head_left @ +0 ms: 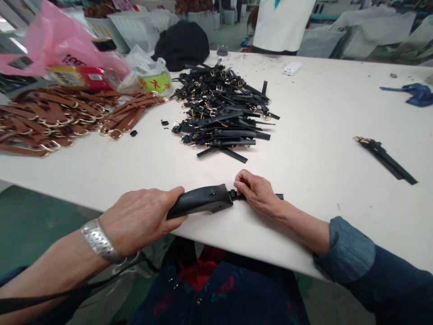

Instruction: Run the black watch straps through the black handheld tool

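My left hand is wrapped round a black hand-held tool with a smooth body and a wider front end, pointing right. Close against that front end is a short black strap lying along the table. My right hand is closed over the strap with thumb and fingers pinched together; the hand hides its middle part. Just beyond my hands is a heap of black straps with gold buckles. Off to the right, a single black strap piece lies by itself.
Brown straps with gold rings are piled at the left, near a pink bag and a clear plastic bag. A black cloth item, a small white object and blue fabric lie farther back. Someone in white stands opposite.
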Available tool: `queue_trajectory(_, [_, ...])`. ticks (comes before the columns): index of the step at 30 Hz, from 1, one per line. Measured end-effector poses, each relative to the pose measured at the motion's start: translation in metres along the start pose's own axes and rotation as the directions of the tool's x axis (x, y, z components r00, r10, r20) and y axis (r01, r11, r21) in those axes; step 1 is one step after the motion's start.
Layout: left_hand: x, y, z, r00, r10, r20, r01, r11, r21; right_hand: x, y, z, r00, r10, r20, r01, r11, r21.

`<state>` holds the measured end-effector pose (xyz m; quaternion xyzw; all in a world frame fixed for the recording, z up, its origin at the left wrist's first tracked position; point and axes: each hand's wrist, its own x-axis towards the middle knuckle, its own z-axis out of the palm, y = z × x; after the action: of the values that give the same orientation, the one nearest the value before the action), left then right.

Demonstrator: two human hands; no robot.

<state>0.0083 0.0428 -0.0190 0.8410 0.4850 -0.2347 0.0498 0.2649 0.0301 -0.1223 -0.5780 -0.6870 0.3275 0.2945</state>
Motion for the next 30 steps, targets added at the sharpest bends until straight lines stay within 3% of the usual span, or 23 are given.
queue_trajectory(9, [0.014,0.004,-0.005,0.999,0.009,-0.039,-0.011,0.998,-0.064,0.001,-0.002,-0.003,1.0,0.027,-0.008,-0.027,0.998,0.058])
queue_trajectory(14, [0.018,0.009,-0.011,1.0,0.014,-0.025,-0.016,0.997,-0.081,-0.006,0.002,-0.01,0.996,-0.076,0.045,0.064,0.971,0.232])
queue_trajectory(21, [0.011,-0.005,-0.005,1.0,-0.014,0.001,0.014,0.998,-0.06,-0.027,0.016,-0.017,0.966,-0.257,-0.008,0.252,0.952,-0.172])
queue_trajectory(30, [0.022,0.0,-0.015,0.999,0.03,-0.043,-0.03,1.0,0.01,-0.025,0.016,-0.016,0.968,-0.246,-0.048,0.238,0.963,-0.129])
